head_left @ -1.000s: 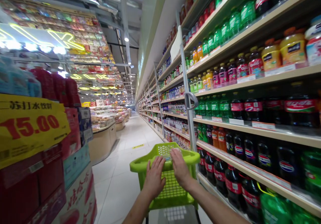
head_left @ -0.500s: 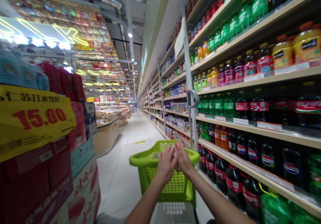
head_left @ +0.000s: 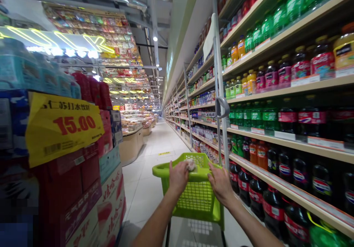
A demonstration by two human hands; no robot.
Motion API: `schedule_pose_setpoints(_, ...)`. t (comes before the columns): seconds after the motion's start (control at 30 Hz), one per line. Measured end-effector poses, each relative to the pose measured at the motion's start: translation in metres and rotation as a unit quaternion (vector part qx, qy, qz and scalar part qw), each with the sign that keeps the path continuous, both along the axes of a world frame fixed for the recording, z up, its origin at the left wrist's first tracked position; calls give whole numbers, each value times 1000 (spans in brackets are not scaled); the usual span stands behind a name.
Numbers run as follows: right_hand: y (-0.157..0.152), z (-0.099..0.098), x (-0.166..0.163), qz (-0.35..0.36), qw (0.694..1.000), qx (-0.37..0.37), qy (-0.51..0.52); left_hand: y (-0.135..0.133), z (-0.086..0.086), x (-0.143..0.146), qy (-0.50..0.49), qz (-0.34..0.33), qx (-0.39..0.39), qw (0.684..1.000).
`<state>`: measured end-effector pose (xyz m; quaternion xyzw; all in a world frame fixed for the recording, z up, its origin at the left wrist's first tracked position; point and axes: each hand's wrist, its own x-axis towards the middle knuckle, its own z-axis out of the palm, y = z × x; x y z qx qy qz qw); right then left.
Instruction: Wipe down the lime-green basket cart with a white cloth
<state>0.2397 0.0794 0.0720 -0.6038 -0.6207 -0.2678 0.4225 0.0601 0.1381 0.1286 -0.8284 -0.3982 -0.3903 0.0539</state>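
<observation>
green cart (head_left: 163, 171) | left hand (head_left: 178, 177) grips wad (head_left: 190, 164) | right hand (head_left: 221, 182) flat on rim | soda shelf (head_left: 276, 136), cartons (head_left: 83, 188) flank

Left hand (head_left: 179, 177), right hand (head_left: 221, 182): both bare. Left forearm (head_left: 156, 223) and right forearm (head_left: 250, 225) bare along whole visible length, to lower frame edge.
</observation>
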Motion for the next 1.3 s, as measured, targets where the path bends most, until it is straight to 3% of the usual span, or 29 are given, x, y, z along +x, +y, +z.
schedule_pose_setpoints(0.07,-2,3,-7,-14,1000,-5,-10,8,-1,-15,-47,60,-18,997)
schedule_pose_setpoints(0.13,-3,7,-18,-32,999,-11,-9,8,-3,-17,-72,79,-35,994)
schedule_pose_setpoints(0.3,0,15,-31,-59,998,-36,5,-21,-11,23,-15,-40,9,999)
schedule_pose_setpoints(0.4,1,14,-25,-29,999,-38,4,-27,-12,28,-1,-46,38,998)
schedule_pose_setpoints(0.6,1,7,-17,-2,1000,6,14,-10,-12,-2,-74,103,2,992)
schedule_pose_setpoints(0.77,-1,5,-19,-5,1000,17,12,-31,-19,37,-27,-4,15,1000)
schedule_pose_setpoints(0.87,-2,3,-14,3,1000,10,-7,-30,-22,39,-13,-23,34,999)
schedule_pose_setpoints(1.03,-2,0,-12,4,1000,25,-10,-5,-24,-5,-58,97,37,993)
schedule_pose_setpoints(1.1,0,-1,-15,-5,999,32,1,-5,-25,-7,-53,111,41,992)
schedule_pose_setpoints(1.3,0,-3,-10,3,999,48,-2,-41,-32,47,12,-27,79,996)
